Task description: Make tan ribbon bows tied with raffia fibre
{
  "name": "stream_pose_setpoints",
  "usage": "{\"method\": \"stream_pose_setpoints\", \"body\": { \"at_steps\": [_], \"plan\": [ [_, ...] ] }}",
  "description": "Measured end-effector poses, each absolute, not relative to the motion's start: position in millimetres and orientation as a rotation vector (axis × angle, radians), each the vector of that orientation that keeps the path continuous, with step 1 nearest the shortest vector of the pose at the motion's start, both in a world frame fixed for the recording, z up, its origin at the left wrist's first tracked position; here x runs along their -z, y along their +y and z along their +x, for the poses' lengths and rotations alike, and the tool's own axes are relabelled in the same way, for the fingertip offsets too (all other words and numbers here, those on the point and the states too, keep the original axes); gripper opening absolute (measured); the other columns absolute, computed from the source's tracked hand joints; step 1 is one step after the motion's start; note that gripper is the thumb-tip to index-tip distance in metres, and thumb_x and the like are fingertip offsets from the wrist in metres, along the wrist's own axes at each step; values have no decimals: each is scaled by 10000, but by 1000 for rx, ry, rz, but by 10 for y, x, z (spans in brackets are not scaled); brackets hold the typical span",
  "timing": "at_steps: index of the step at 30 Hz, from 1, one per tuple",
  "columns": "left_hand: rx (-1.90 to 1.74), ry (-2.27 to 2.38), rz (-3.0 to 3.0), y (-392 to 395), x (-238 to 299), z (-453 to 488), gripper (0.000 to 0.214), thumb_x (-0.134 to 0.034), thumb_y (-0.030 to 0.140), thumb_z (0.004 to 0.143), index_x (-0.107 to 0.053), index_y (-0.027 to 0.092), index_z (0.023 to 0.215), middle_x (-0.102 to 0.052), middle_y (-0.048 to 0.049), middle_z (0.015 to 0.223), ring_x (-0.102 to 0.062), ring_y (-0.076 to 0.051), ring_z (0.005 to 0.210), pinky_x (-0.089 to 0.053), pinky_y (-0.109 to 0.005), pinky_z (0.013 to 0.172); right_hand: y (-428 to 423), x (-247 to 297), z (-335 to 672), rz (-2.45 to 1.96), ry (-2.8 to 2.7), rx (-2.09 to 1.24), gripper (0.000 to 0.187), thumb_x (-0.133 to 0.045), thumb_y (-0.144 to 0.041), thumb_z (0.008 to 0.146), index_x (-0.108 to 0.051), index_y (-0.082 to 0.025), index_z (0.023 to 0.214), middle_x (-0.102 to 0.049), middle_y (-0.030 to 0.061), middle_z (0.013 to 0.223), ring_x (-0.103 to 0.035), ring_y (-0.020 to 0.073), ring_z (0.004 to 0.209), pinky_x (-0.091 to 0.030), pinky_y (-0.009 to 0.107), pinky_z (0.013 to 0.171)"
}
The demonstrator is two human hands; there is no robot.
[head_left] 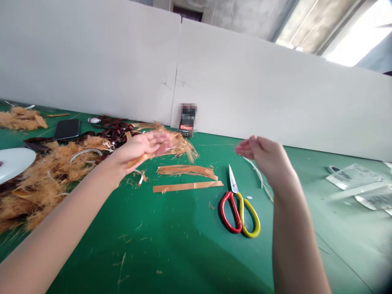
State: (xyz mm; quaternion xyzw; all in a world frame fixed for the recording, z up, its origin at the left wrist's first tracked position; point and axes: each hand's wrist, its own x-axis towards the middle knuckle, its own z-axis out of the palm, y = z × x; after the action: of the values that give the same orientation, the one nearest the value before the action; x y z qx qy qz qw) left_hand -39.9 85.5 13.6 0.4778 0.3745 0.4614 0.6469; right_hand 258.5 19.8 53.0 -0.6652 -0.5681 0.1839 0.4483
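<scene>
My left hand (143,149) is raised above the green table (190,245) and closed around a bundle of tan fibre strips (182,146), whose frayed ends stick out to the right. My right hand (265,157) hovers a short way to the right, fingers straight and pressed together, holding nothing that I can see. Below the hands lie a loose frayed fibre strip (186,170) and a flat tan strip (188,186). A pair of scissors (239,208) with one red and one yellow handle lies shut on the table under my right hand.
A heap of tan fibre (43,179) covers the left side, with a white plate (14,162), a black phone (67,129) and dark brown pieces (113,130) behind it. Clear plastic bags (355,177) lie at the right. White boards (245,81) wall off the back edge.
</scene>
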Motion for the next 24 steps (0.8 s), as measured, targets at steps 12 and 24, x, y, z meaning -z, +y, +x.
{"method": "stream_pose_setpoints", "body": {
  "at_steps": [12,24],
  "plan": [
    [-422,1311,1771,826,-74,-382,133,-502,186,711,-629,198,744,-738,-41,683,-681,-169,611,-496,-250,570,-76,-898,2355,-1141,-1524,-1230,796,-50,-619,930,-732,-219,1017,-739,61,913,-572,117,540,-507,357,806],
    [-431,1399,1728,886,-53,-445,78,-488,216,767,-551,180,739,-718,-114,1016,-728,-206,839,-568,-280,674,222,-510,2465,-2445,-1903,-135,241,-649,-382,751,-598,-200,601,-629,62,674,-604,237,691,-378,320,585]
  ]
}}
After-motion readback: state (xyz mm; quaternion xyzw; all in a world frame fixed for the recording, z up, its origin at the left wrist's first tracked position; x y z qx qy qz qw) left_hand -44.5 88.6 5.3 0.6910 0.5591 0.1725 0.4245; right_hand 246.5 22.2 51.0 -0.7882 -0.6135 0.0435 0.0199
